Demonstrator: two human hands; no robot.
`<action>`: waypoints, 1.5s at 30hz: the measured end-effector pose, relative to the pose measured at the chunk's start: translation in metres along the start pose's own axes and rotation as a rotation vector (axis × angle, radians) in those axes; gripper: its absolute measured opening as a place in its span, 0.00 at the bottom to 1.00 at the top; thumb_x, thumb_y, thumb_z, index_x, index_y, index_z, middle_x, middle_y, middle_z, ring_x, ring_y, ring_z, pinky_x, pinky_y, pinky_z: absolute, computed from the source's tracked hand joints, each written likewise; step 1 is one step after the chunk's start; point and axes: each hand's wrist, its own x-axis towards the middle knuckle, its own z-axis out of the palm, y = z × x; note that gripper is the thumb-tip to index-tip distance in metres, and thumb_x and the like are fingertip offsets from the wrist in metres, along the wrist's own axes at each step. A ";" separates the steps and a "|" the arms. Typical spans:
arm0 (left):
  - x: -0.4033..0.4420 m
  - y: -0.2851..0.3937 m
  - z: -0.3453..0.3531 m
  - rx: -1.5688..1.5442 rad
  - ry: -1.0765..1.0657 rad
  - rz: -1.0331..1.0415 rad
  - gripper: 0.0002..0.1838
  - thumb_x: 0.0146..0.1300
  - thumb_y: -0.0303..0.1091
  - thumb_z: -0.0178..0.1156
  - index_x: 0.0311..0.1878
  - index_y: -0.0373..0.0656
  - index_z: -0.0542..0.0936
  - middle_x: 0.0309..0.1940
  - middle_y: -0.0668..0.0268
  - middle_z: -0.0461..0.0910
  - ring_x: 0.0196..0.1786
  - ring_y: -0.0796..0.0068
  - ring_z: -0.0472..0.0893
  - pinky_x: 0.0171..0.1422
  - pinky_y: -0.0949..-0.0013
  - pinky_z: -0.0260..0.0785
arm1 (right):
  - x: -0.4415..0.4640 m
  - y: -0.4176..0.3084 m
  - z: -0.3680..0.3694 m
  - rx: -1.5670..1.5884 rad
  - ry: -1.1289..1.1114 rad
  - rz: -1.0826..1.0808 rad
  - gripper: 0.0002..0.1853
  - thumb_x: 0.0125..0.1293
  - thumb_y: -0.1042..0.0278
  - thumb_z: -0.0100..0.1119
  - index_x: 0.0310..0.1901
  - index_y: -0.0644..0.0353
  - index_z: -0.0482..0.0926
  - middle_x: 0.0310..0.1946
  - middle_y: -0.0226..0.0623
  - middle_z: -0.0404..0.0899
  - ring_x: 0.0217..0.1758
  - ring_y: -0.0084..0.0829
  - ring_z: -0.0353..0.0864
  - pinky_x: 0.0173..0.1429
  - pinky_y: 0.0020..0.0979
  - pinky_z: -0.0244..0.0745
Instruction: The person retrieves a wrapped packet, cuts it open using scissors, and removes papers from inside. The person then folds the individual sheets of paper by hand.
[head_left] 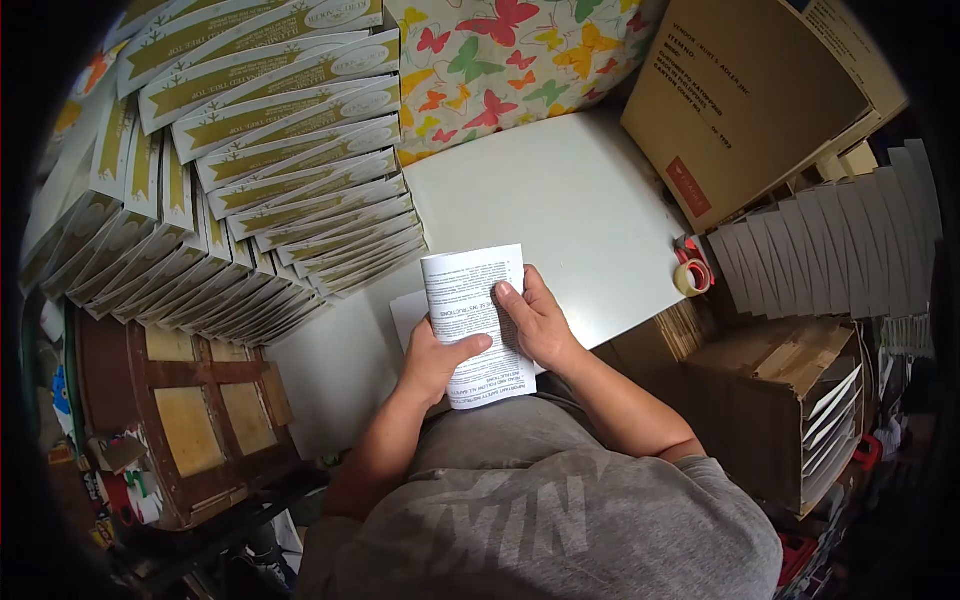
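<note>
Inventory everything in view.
Folded leaflet: one, white, in hands.
Sheet: one, white, beneath leaflet.
Table: one, white, centre.
Printed boxes: many, white-gold, upper left.
Butterfly cloth: one, multicoloured, far side.
Large carton: one, brown, upper right.
Lower carton: one, brown, right.
Overlapping pieces: many, grey, far right.
Tape roll: one, cream, table's right edge.
Panelled wood: one, brown, lower left.
Clutter: uncounted, mixed, dark edges.
Shirt: one, grey, bottom.
Left hand, right hand: two, bare, on leaflet.

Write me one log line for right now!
left hand: grips printed paper, thumb on front | right hand: grips paper's opposite edge | white table: in front | white-and-gold boxes: stacked, left
</note>
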 end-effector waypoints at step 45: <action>-0.093 -0.021 -0.107 0.269 0.670 0.282 0.20 0.77 0.43 0.64 0.39 0.31 0.85 0.24 0.67 0.82 0.25 0.79 0.74 0.31 0.73 0.68 | 0.051 0.055 0.120 0.111 -0.177 0.094 0.09 0.86 0.67 0.51 0.46 0.64 0.70 0.39 0.34 0.78 0.39 0.20 0.74 0.46 0.23 0.74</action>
